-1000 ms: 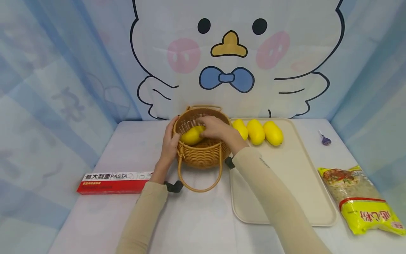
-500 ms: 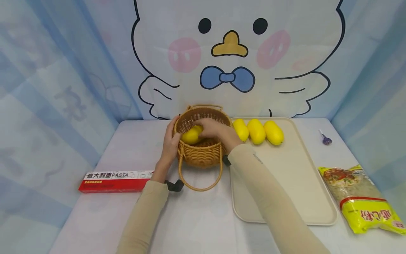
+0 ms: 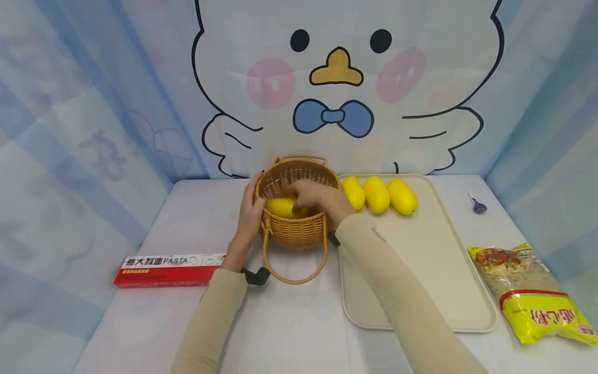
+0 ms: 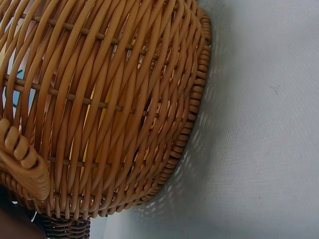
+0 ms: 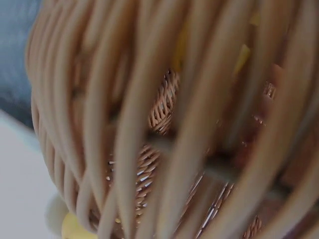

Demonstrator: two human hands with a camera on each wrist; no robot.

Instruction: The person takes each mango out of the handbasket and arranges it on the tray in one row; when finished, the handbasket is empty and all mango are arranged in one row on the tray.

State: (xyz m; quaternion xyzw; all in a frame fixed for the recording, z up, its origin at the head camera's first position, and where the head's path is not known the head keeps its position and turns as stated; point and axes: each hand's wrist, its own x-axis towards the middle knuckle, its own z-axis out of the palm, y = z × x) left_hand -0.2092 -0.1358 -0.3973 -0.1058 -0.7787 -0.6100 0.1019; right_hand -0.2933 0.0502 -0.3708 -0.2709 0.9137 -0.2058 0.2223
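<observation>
A round wicker basket stands at the back of the table, one handle folded down toward the front. My left hand holds its left rim, thumb over the edge. Reaching in from the right, my right hand grips a yellow lemon lying across the basket's inside; some of the fingers are hidden. In the left wrist view the woven wall fills most of the picture, with yellow glimpsed through its gaps. The right wrist view is mostly close, blurred wicker strands.
Right of the basket, a beige tray bears three lemons in a row along its back. A red and white pasta box lies left. At far right are a yellow noodle bag and a small purple lollipop.
The lemon in the basket has turned from slanted to nearly level and sits a little lower. My right hand has shifted slightly over it. My left hand stays on the rim.
</observation>
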